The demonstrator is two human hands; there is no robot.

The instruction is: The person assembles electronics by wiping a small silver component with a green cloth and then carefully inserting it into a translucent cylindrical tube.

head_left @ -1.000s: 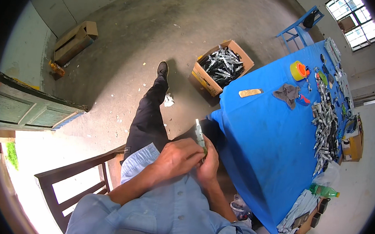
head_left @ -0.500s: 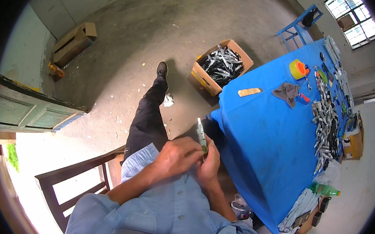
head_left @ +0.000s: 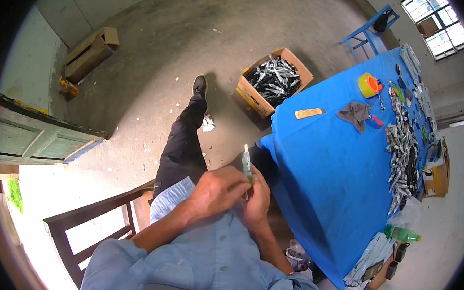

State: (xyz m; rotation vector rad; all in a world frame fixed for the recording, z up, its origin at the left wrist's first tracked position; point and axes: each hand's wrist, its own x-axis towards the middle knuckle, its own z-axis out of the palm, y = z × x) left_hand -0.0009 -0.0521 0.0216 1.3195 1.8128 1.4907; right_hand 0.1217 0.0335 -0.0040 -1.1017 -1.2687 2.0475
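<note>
Above my lap, my right hand [head_left: 256, 201] is closed around a slim, pen-shaped silver-white piece [head_left: 247, 162]. Its pale, narrow end points up and away from me. My left hand [head_left: 219, 191] meets the right one at the lower part of the piece, fingers bent and pinched together there. A bit of green shows between the two hands. Fingers cover the lower half, so its exact kind is unclear.
To my right stands a table with a blue cloth [head_left: 325, 182], bearing a long pile of silver and black pieces [head_left: 401, 155], yellow-orange tape [head_left: 368, 85], a grey rag [head_left: 355, 116] and a green bottle [head_left: 402, 234]. Beyond my knee is a cardboard box [head_left: 254, 105] full of similar pieces.
Both hands and the slim piece have shifted very slightly to the left, and less green shows between the fingers. The grip looks the same otherwise.
</note>
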